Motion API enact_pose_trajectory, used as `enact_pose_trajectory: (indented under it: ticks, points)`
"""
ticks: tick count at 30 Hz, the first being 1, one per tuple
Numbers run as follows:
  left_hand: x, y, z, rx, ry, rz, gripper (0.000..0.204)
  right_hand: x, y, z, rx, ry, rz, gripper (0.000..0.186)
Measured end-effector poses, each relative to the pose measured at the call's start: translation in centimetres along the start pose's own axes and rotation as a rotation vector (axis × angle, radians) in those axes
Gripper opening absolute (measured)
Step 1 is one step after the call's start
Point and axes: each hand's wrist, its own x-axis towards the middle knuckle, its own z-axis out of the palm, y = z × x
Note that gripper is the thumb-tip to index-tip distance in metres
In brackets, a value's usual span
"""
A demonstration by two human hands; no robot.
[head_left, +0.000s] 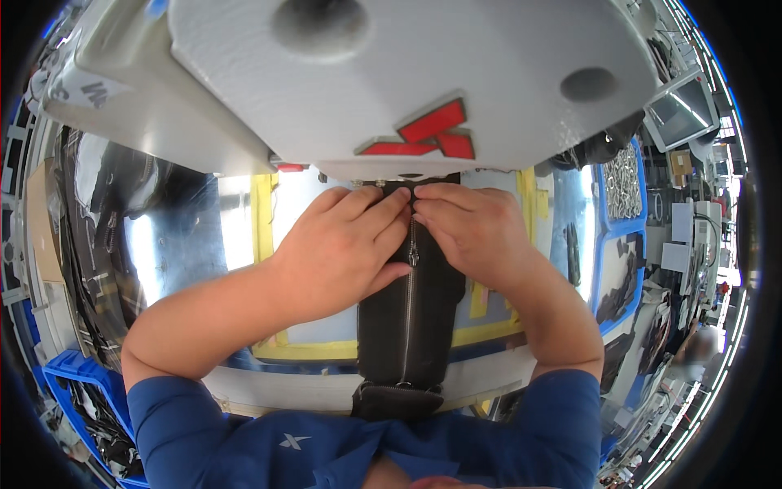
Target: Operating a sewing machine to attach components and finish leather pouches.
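A long black piece of material with a metal zipper down its middle lies beneath both my hands. Its far end runs under the big pale machine head, which looks like a sewing machine; the needle area is hidden. My left hand rests on the piece's left side, fingers stretched toward the zipper's far end and thumb apart beside the teeth. From the right, my right hand pinches the piece by the zipper with fingers pressed together. The zipper slider shows between my hands.
Yellow tape frames the pale work surface. Dark pieces with zippers are piled at left. Blue bins stand at right, one with metal parts, another with dark pieces. A blue crate sits at lower left. A screen stands far right.
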Motion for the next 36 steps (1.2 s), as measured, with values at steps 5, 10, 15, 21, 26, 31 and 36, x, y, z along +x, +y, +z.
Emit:
enact_pose_trajectory:
  ticks: [5,10,15,21,26,31,36]
  points:
    - [0.1,0.1,-0.1,0.052,-0.026,-0.019,0.061,0.3,0.1,-1.7,-0.038,-0.146,-0.052,0.018]
    - [0.1,0.0,-0.7,0.074,-0.055,-0.021,0.062,0.6,-0.3,-3.0,-0.05,-0.276,-0.009,0.023]
    - [0.1,-0.1,-0.7,0.082,-0.044,-0.022,0.063,1.3,-0.9,-3.3,-0.108,-0.339,-0.004,0.024]
    - [0.1,0.0,-0.9,0.135,-0.055,-0.026,0.063,1.8,-1.1,-2.8,-0.085,-0.293,-0.01,0.024]
    - [-0.4,-0.4,-1.9,0.135,-0.08,-0.125,0.063,4.4,-1.7,-2.0,-0.072,-0.352,-0.024,0.023]
    - [-0.3,-0.3,-2.0,0.118,-0.1,-0.142,0.064,4.6,-2.1,-2.0,-0.097,-0.339,-0.022,0.024]
    - [-0.2,-0.3,-1.9,0.123,-0.114,-0.144,0.065,4.9,-2.2,-2.2,-0.092,-0.316,-0.037,0.025]
